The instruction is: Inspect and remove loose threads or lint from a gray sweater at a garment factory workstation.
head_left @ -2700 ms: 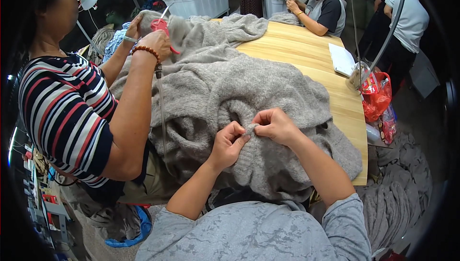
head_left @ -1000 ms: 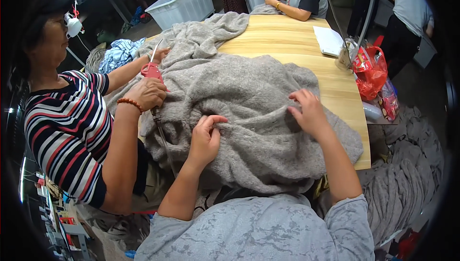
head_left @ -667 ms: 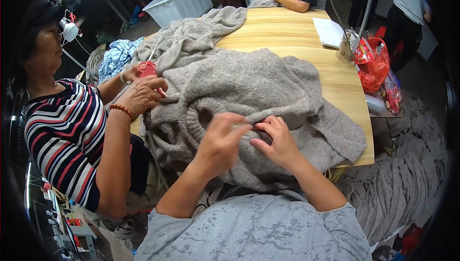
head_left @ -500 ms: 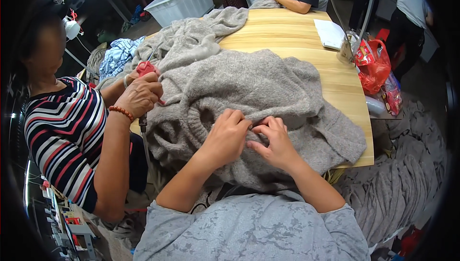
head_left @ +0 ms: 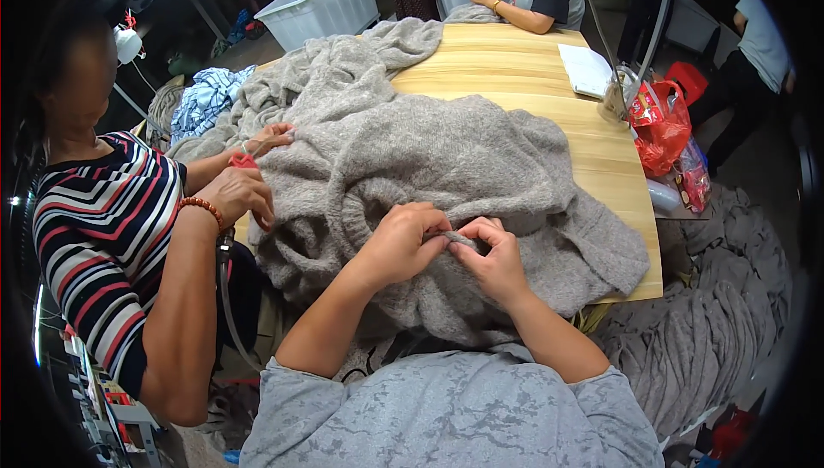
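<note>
A grey-beige knit sweater (head_left: 446, 150) lies bunched over the near part of the wooden table (head_left: 489, 60). My left hand (head_left: 403, 245) pinches a small fold of its fabric, just right of the round ribbed opening. Close beside it, my right hand (head_left: 491, 253) pinches the same fold between thumb and fingers. The fold stretches across the short gap between the two hands. Fabric hides what lies beneath it.
At my left a co-worker in a striped shirt holds a red-handled tool (head_left: 244, 161) with a hose. More knitwear (head_left: 330, 69) lies at the far left. A notebook (head_left: 588, 69) and red plastic bag (head_left: 659, 129) are right; a white bin (head_left: 322, 6) stands behind.
My hands have shifted slightly, and a pinched fold of the sweater now shows between them. The co-worker's tool hand has moved left and down, away from the knitwear.
</note>
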### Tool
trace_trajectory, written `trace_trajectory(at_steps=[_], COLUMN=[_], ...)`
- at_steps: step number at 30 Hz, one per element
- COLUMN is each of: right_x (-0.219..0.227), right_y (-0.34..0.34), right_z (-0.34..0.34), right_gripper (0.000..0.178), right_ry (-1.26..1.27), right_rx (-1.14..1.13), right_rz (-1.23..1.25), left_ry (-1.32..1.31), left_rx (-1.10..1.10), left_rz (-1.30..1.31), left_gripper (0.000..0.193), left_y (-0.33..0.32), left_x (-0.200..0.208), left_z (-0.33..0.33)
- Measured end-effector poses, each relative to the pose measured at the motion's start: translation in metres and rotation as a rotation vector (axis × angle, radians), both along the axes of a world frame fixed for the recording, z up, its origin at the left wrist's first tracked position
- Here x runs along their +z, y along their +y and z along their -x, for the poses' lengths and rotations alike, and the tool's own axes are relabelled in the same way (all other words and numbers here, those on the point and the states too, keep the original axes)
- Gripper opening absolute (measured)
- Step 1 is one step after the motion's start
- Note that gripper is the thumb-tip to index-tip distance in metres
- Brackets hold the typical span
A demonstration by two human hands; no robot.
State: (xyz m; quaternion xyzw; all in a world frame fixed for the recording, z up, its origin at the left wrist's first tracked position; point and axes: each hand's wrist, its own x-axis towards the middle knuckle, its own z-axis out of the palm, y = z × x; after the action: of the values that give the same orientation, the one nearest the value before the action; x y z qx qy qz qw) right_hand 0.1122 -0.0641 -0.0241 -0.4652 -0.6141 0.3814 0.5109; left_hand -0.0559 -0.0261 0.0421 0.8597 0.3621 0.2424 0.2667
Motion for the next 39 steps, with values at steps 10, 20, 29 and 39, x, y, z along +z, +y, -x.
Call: trace_trajectory(at_steps=[10, 20, 29, 39], right_x=[-0.002, 0.010, 0.002, -0.003], right_y=[0.006, 0.003, 0.023, 0.033], right_z=[0.000, -0.026, -0.018, -0.023], right_gripper=[0.012, 0.019, 0.016, 0.011], right_ry=[-0.051, -0.155, -0.426, 0.319], right_rx=[-0.024, 0.141, 0.095, 0.360], right_rz=[-0.019, -0.088, -0.280, 0.408], left_ry=[-0.225, 0.142, 0.151, -0.063], left_rx=[0.056, -0.148, -0.043, 0.045], left_rz=[0.344, -0.041, -0.513, -0.598], left_gripper=[0.008, 0.011, 0.017, 0.020], left_y=[0.000, -0.011, -0.021, -0.016], left_x=[-0.025, -0.017, -0.036, -0.041], left_z=[-0.007, 0.005, -0.005, -0.011])
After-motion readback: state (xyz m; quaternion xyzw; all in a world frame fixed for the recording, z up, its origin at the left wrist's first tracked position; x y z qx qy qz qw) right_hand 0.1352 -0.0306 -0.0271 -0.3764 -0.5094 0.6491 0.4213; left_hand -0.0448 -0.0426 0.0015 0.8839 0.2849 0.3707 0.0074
